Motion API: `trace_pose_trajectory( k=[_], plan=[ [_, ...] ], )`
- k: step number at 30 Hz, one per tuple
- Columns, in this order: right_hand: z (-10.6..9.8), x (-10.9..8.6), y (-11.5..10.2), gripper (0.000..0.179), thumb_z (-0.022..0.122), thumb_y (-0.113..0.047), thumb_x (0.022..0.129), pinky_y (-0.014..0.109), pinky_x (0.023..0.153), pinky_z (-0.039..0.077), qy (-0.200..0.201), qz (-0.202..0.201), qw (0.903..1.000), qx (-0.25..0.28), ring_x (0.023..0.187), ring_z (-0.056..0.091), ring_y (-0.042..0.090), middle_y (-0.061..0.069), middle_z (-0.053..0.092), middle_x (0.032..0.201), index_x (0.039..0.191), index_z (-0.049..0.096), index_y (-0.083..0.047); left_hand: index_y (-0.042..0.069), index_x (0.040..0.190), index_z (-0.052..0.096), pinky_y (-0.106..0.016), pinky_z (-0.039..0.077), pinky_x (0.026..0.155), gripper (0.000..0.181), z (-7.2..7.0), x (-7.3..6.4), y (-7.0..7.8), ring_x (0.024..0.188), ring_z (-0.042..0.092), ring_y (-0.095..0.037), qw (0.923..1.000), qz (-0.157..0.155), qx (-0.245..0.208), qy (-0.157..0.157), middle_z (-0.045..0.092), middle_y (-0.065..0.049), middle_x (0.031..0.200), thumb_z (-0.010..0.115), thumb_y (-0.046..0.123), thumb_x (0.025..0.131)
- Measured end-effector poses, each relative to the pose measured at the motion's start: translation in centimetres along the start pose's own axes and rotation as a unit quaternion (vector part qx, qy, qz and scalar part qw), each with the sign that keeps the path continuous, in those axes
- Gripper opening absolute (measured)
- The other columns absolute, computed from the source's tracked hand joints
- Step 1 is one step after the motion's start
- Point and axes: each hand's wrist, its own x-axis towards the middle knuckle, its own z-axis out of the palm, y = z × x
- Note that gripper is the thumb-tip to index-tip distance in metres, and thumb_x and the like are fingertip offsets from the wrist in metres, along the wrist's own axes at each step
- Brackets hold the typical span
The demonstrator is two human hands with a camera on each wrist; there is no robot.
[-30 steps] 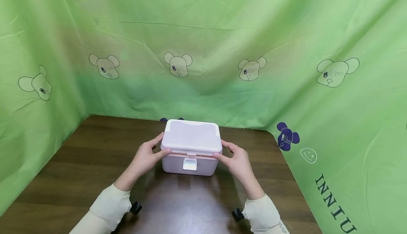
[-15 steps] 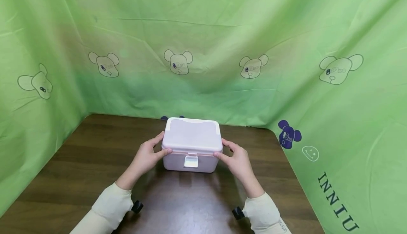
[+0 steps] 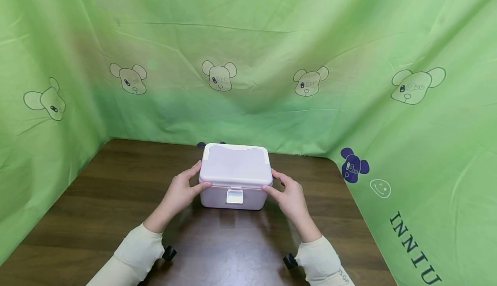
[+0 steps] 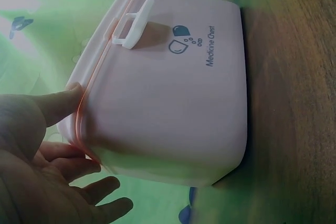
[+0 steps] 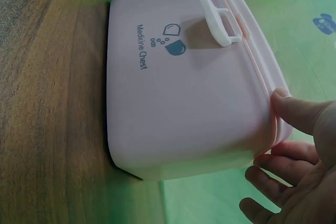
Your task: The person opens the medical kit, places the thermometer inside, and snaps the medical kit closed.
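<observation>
A pale pink-lilac medicine chest stands on the brown table, its lid lowered onto the body. Its white latch sticks out from the front, unfastened, above the printed words "Medicine Chest" in both wrist views. My left hand grips the lid's left end, thumb on the front edge and fingers at the side. At the opposite end my right hand holds the lid the same way. A thin orange line shows along the seam beneath the lid. The inside of the chest is hidden.
A green curtain with printed bear heads hangs behind and along both sides of the wooden table. The chest stands toward the back edge. Black wrist devices protrude from the inner side of both cream sleeves.
The lid has come down at the front. The orange-edged gap seen a second ago has closed to a thin seam, both hands keeping their hold. The view has shifted slightly.
</observation>
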Motion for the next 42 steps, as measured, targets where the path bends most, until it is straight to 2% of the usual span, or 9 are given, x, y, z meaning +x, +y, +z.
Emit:
trace_pose_trajectory(
  k=[9,16,25,30,36,42],
  plan=[
    [0.4,0.2,0.1,0.063,0.087,-0.026,0.084,0.053,0.111,0.046,0.009,-0.002,0.9999,0.007,0.131,0.058,0.038,0.011,0.064,0.141,0.139,0.064,-0.007,0.003,0.154,0.042,-0.052,0.036,0.119,0.080,0.1,0.2,-0.3,0.147,0.039,-0.033,0.9999,0.003,-0.011,0.012,0.041,-0.011,0.159,0.081,0.030,0.090],
    [0.6,0.3,0.0,0.062,0.085,-0.028,0.085,0.053,0.113,0.045,0.015,-0.004,0.9999,0.006,0.133,0.057,0.038,0.011,0.063,0.142,0.140,0.064,-0.008,0.007,0.155,0.044,-0.055,0.043,0.114,0.079,0.1,0.4,-0.5,0.143,0.045,-0.035,0.9995,-0.016,-0.018,0.021,0.045,-0.008,0.158,0.081,0.032,0.090],
    [0.7,0.5,0.0,0.064,0.084,-0.031,0.086,0.052,0.116,0.040,0.016,0.003,0.9999,0.004,0.137,0.054,0.033,0.013,0.063,0.142,0.142,0.062,-0.008,0.008,0.154,0.046,-0.056,0.047,0.110,0.077,0.4,0.4,-0.4,0.136,0.052,-0.042,0.9984,-0.045,-0.016,0.032,0.047,-0.016,0.155,0.079,0.037,0.091],
    [0.9,0.6,0.2,0.063,0.085,-0.030,0.086,0.052,0.116,0.041,0.019,0.006,0.9997,0.011,0.136,0.055,0.032,0.013,0.064,0.140,0.141,0.063,-0.008,0.007,0.154,0.046,-0.057,0.048,0.108,0.078,0.6,0.2,-0.6,0.133,0.054,-0.045,0.9983,-0.047,-0.016,0.032,0.048,-0.017,0.154,0.078,0.039,0.091],
    [1.3,0.8,0.2,0.061,0.084,-0.031,0.086,0.052,0.115,0.041,0.041,0.010,0.9990,0.011,0.136,0.055,0.033,0.013,0.065,0.139,0.139,0.064,-0.009,0.002,0.153,0.046,-0.057,0.048,0.107,0.078,0.7,0.3,-0.7,0.133,0.054,-0.045,0.9985,-0.034,-0.024,0.036,0.050,-0.017,0.153,0.077,0.039,0.092],
    [2.0,0.1,-0.2,0.056,0.085,-0.029,0.085,0.052,0.111,0.046,0.080,0.027,0.9963,0.013,0.131,0.058,0.035,0.015,0.069,0.132,0.133,0.069,-0.005,0.000,0.153,0.045,-0.057,0.048,0.108,0.078,0.8,0.2,-0.9,0.135,0.053,-0.041,0.9984,-0.038,-0.028,0.031,0.050,-0.017,0.153,0.076,0.040,0.093]
  ],
)
